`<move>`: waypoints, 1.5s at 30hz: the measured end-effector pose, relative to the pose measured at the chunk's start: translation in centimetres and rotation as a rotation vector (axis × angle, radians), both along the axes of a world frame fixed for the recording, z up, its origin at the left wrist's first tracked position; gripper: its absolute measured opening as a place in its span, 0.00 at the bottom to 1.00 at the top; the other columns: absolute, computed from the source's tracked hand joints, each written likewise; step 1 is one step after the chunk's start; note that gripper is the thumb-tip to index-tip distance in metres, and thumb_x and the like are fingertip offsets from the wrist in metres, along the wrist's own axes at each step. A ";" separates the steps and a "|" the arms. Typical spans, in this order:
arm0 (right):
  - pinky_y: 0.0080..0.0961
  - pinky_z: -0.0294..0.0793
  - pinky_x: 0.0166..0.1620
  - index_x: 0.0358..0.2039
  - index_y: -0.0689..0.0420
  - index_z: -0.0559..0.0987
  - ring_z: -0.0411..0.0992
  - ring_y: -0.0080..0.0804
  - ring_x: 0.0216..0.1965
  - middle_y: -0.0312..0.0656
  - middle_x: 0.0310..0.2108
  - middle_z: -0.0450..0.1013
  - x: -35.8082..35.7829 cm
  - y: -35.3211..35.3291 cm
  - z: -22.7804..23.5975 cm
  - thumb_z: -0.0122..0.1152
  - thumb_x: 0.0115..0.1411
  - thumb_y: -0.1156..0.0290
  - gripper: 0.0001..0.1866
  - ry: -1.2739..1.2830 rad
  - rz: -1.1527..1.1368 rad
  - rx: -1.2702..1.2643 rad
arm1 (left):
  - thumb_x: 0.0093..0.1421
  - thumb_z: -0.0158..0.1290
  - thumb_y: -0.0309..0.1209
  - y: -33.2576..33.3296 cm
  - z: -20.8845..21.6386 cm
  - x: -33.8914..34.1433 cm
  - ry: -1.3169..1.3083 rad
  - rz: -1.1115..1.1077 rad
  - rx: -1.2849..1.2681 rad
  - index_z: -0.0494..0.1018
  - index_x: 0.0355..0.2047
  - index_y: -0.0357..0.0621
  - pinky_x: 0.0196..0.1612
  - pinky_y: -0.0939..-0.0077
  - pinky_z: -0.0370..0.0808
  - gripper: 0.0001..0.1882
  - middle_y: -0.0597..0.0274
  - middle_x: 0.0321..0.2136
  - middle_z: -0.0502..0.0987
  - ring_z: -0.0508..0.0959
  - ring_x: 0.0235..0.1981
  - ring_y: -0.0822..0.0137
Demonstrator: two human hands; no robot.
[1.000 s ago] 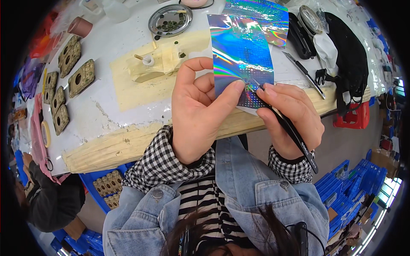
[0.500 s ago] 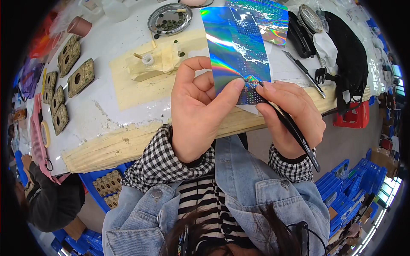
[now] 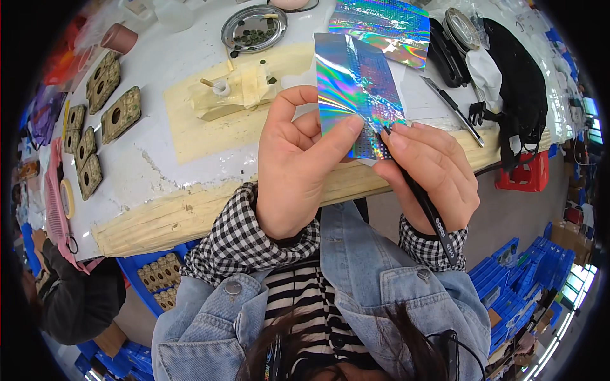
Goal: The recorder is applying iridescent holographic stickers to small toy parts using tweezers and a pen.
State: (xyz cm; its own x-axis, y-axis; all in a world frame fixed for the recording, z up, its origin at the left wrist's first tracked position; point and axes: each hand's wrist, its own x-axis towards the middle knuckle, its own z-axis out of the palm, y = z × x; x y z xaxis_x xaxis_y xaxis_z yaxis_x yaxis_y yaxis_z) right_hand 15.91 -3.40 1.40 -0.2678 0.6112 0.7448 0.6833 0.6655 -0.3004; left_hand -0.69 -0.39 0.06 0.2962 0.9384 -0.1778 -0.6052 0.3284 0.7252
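My left hand point(image 3: 295, 162) pinches a shiny rainbow holographic sticker sheet point(image 3: 346, 70) between thumb and fingers, above the table's front edge. Rows of small marks cover part of the sheet. In my right hand point(image 3: 435, 168) are black tweezers point(image 3: 422, 193), their tips at the lower right part of the sheet, by my left thumb. Whether the tips grip a piece of it, I cannot make out. Beyond the held sheet lies a second holographic sheet point(image 3: 387, 28) on the table.
A round metal dish point(image 3: 223, 38) holds small dark green pieces. Left of it, several mottled blocks with round holes point(image 3: 121, 115) lie on the table point(image 3: 159, 149). A taped pale block point(image 3: 235, 101) carries a small white cup. Right: a craft knife point(image 3: 452, 111), a black stapler-like tool point(image 3: 447, 54).
The holographic sheet has tilted and its top edge has dropped lower. The tweezers' back end has swung left and down, with their tips still at the sheet.
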 end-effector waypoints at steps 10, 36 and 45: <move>0.29 0.78 0.42 0.38 0.56 0.82 0.78 0.31 0.40 0.38 0.36 0.79 0.2 -0.1 -0.6 0.72 0.46 0.70 0.16 -0.141 -0.032 0.097 | 0.60 0.54 0.20 0.0 0.2 0.0 -0.017 -0.002 -0.034 0.59 0.49 0.39 0.37 0.79 0.79 0.20 0.54 0.37 0.79 0.80 0.36 0.71; 0.30 0.79 0.41 0.36 0.56 0.83 0.78 0.33 0.38 0.39 0.34 0.78 0.2 -0.1 0.2 0.73 0.44 0.70 0.17 -0.142 -0.001 0.022 | 0.58 0.55 0.18 0.0 -0.3 0.0 -0.004 0.032 0.026 0.58 0.49 0.37 0.42 0.80 0.76 0.22 0.51 0.38 0.79 0.79 0.38 0.70; 0.30 0.79 0.40 0.36 0.55 0.83 0.78 0.33 0.38 0.39 0.34 0.78 0.2 -0.1 0.1 0.73 0.43 0.69 0.17 -0.157 0.007 0.043 | 0.59 0.54 0.19 0.0 -0.1 -0.1 -0.002 0.021 0.026 0.58 0.49 0.37 0.41 0.80 0.76 0.21 0.52 0.38 0.79 0.79 0.38 0.71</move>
State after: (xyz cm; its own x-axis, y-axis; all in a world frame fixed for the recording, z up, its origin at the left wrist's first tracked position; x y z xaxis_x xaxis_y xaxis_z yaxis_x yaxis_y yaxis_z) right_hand 16.15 -3.45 1.51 -0.3872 0.5771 0.7190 0.7149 0.6804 -0.1611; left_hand -0.83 -0.44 -0.09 0.2768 0.9488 -0.1521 -0.6135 0.2963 0.7320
